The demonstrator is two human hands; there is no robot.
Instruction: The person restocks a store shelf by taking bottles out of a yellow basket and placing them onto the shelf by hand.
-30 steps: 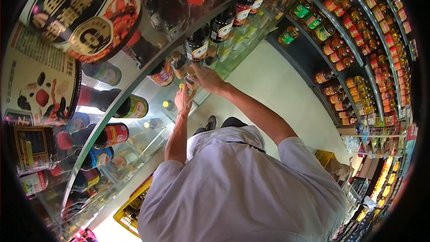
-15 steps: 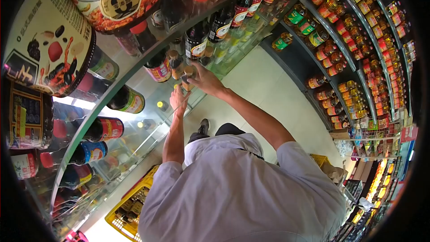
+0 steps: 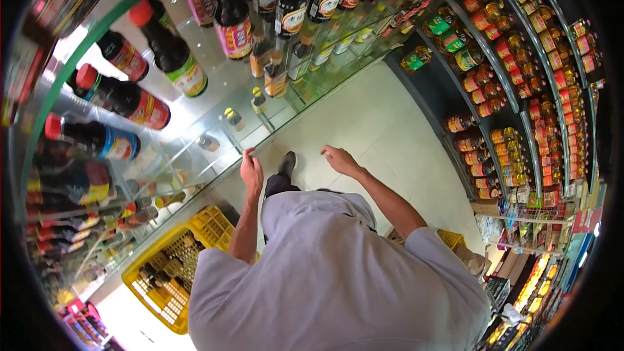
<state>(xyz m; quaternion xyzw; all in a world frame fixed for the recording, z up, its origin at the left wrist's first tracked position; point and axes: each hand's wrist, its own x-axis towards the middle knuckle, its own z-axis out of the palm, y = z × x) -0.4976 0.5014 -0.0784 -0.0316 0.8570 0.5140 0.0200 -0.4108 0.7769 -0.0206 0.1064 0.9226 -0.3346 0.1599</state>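
Note:
My left hand [image 3: 251, 170] hangs beside the front edge of the glass shelf [image 3: 266, 131], fingers loosely extended and nothing in it. Over the floor to the right is my right hand [image 3: 341, 160], also holding nothing, its fingers loosely bent and apart. Closest to the hands on the shelving are a small yellow-capped bottle [image 3: 259, 101], another yellow-capped bottle [image 3: 233, 119] and a small bottle with a tan label [image 3: 275, 83]. Behind them stand dark sauce bottles, including one with a pink label [image 3: 234, 36] and one with a green label [image 3: 189, 77].
A yellow plastic crate [image 3: 209, 227] holding several small bottles sits on the floor at lower left. Across the tiled aisle [image 3: 383, 123], dark shelves carry rows of oil bottles [image 3: 478, 94]. A shoe [image 3: 286, 164] shows between my hands.
Both hands have drawn back from the small bottles on the shelf toward my body and moved apart. The view has shifted back, showing more of the yellow crate and the shelf.

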